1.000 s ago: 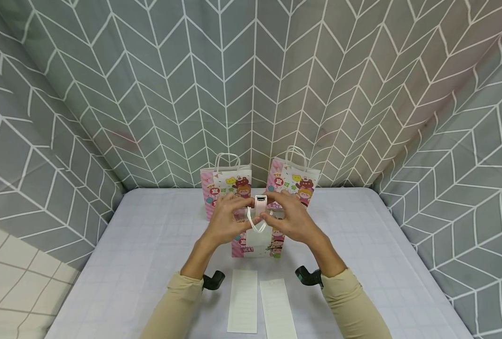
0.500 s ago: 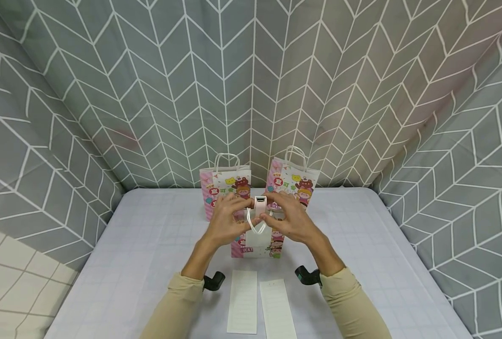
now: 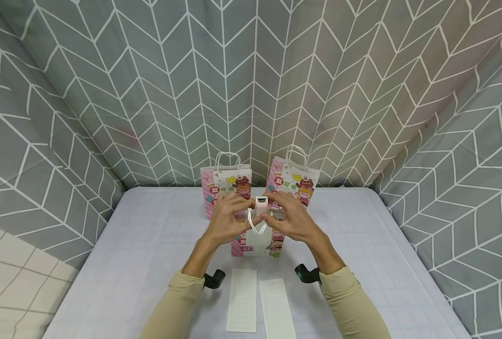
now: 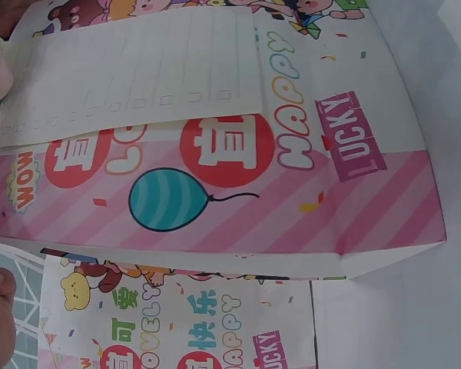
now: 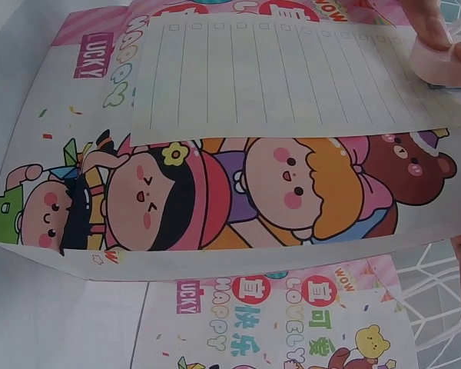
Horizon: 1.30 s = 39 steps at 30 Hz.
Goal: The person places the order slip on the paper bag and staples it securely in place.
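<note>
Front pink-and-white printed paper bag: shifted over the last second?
No. In the head view, the front pink-and-white printed paper bag keeps its place against the left white rectangular paper strip; no visible shift.

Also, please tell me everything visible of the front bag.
The front bag looks like paper: white, with pink stripes, cartoons, a teal balloon, "HAPPY" and "LUCKY". It stands on the table, nearest of three. Its white handle droops forward. A lined sheet covers part of its front; a pink piece, held by the left grip and right grip, sits at the top.
</note>
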{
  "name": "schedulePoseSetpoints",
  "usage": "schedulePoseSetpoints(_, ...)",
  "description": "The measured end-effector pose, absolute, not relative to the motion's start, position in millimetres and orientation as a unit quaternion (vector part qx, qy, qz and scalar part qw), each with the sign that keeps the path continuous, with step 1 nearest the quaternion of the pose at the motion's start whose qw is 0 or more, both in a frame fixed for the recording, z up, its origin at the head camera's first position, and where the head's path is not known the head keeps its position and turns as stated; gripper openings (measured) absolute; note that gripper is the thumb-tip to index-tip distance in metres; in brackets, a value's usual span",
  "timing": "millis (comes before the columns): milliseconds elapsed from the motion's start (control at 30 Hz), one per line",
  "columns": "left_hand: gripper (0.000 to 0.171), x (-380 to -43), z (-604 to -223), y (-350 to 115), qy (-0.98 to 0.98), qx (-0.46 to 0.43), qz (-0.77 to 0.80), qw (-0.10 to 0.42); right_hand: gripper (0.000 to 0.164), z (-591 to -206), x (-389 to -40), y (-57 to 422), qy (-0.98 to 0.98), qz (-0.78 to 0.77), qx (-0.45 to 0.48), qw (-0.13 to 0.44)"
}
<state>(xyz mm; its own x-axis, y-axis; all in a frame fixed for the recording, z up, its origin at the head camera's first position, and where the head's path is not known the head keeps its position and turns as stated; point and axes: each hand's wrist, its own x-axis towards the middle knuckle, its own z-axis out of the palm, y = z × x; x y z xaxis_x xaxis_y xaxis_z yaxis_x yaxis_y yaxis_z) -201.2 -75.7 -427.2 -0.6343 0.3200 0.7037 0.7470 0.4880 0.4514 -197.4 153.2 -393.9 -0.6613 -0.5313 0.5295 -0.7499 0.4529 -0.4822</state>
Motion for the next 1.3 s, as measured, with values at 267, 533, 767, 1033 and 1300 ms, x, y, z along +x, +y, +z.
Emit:
schedulePoseSetpoints(267, 0.045, -202.2, -429.3, -77.0, -0.813, -0.331, -0.392, 0.273, 0.049, -394.1, -197.9, 151.9, -0.841, 0.333, 0.392, 0.167)
schedulePoseSetpoints(533, 0.047, -201.6, -433.1, -76.9, -0.819, -0.304, -0.42, 0.244, 0.049, -394.6, -198.2, 152.9, -0.847, 0.351, 0.373, 0.142)
schedulePoseSetpoints(767, 0.047, -199.4, -432.9, -75.9, -0.827, -0.287, -0.424, 0.23, 0.051, -394.0, -197.3, 152.6, -0.85, 0.358, 0.364, 0.135)
schedulePoseSetpoints(1033, 0.045, -197.8, -433.3, -74.2, -0.83, -0.286, -0.419, 0.233, 0.052, -394.7, -196.5, 152.6, -0.851, 0.359, 0.358, 0.137)
schedulePoseSetpoints(1300, 0.048, -196.0, -433.0, -74.8, -0.832, -0.278, -0.429, 0.217, 0.05, -393.5, -196.2, 153.0, -0.849, 0.381, 0.349, 0.109)
